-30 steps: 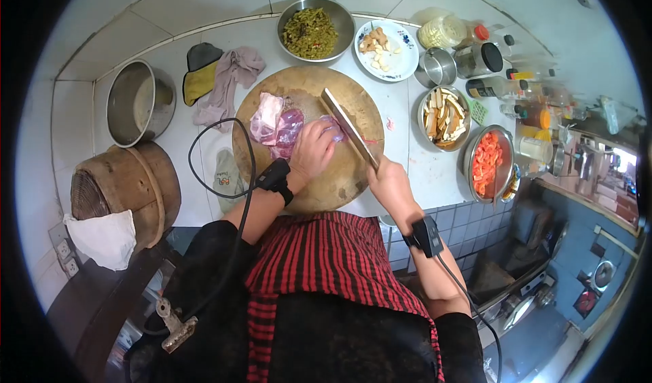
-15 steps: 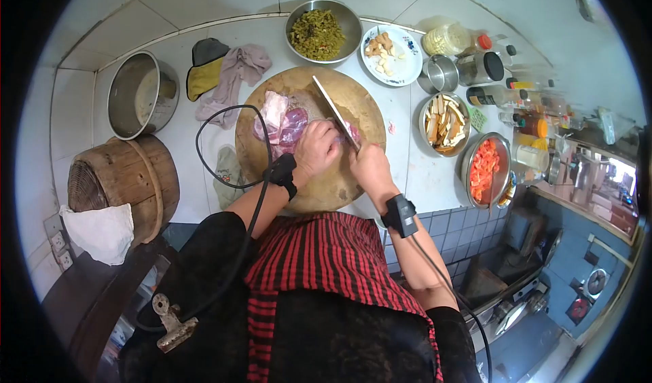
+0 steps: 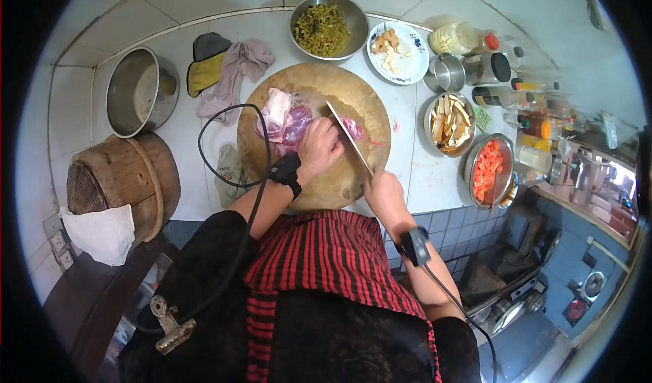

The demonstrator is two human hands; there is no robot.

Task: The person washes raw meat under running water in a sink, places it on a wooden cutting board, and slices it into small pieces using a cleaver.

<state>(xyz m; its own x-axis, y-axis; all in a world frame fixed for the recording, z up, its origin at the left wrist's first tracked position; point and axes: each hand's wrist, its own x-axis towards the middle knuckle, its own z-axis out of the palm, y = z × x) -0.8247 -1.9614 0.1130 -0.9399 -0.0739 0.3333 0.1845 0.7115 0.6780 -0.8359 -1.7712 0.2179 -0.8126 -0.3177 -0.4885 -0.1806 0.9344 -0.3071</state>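
Observation:
A round wooden chopping board [image 3: 319,186] bears raw meat [image 3: 277,115], pale with fat at the left and dark red beside it. My left hand [image 3: 320,148] presses on the meat's right part with its fingers curled. The handle of a knife [image 3: 348,133] is in my right hand [image 3: 385,196], at the board's lower right. The blade stands on edge just right of my left fingertips and points up and left. Right of the blade lies a small piece of red meat [image 3: 352,128].
Behind the board are a bowl of chopped greens [image 3: 358,17] and a plate of ginger and garlic [image 3: 414,64]. Bowls of brown slices [image 3: 464,100] and red pieces [image 3: 505,174] stand right, near jars. At left are cloths, a metal pot [image 3: 157,87] and a wooden barrel [image 3: 122,172].
The knife first moved left and towards me, then back right, so the small red piece shows right of the blade. My left hand has shifted slightly and stays on the meat.

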